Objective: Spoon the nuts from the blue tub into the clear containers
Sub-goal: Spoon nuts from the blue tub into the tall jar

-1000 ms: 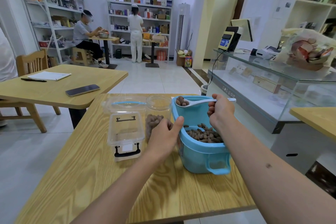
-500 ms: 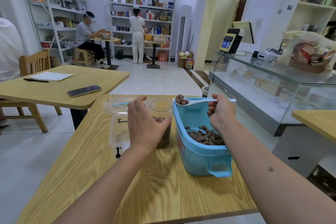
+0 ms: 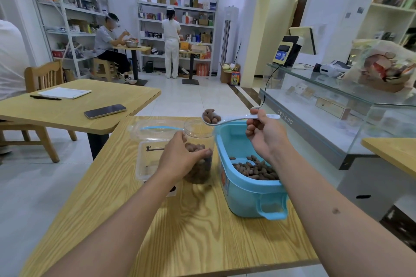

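Note:
A blue tub (image 3: 247,193) with brown nuts (image 3: 254,167) in its bottom stands on the wooden table (image 3: 202,231), right of centre. Beside its left wall stands a clear round jar (image 3: 198,132), about half full of nuts. My left hand (image 3: 180,159) grips the jar's side. My right hand (image 3: 265,135) pinches the handle of a white spoon (image 3: 236,118) loaded with nuts; its bowl hovers above the jar's right rim. A clear rectangular container (image 3: 148,157) with a black latch sits left of the jar, partly hidden by my left hand.
A clear lid with a blue stripe (image 3: 157,128) lies behind the containers. A second table (image 3: 67,114) at left holds a phone (image 3: 105,111), paper and pen. A glass counter (image 3: 337,105) runs along the right. Two people are at the far shelves.
My left hand left the tub's rim, moved left and took hold of the jar. The loaded spoon rose slightly and shifted left over the jar's rim.

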